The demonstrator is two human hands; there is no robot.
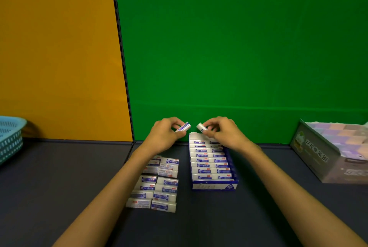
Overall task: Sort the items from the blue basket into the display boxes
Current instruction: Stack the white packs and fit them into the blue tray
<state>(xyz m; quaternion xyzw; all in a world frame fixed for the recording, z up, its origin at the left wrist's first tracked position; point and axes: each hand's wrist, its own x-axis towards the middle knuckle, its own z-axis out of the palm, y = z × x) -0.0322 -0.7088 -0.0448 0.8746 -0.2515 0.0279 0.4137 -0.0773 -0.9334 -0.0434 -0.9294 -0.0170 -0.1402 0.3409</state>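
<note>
Left hand [166,134]: pinching a small white-and-blue eraser [183,127] between curled fingers and thumb, just left of the frame's centre, raised above the worktop.
Right hand [223,131]: pinching a second eraser [200,127] the same way, hovering over the far end of the blue display box [215,186]; the two erasers are pointing toward each other, close but apart.
Blue display box: sitting on the dark worktop [59,187] at centre, holding two neat columns of wrapped erasers lying in rows.
Loose erasers [157,184]: lying in a rough two-column group on the worktop just left of the box, between the forearms.
Blue basket [10,139]: showing partly at the left edge of the frame, well apart from the hands; its contents are not visible.
Grey display box [318,157]: standing at the right edge, filled with pastel blocks, too blurred to identify.
Backdrop: orange panel in the upper left, green panel [239,47] filling the rest.
</note>
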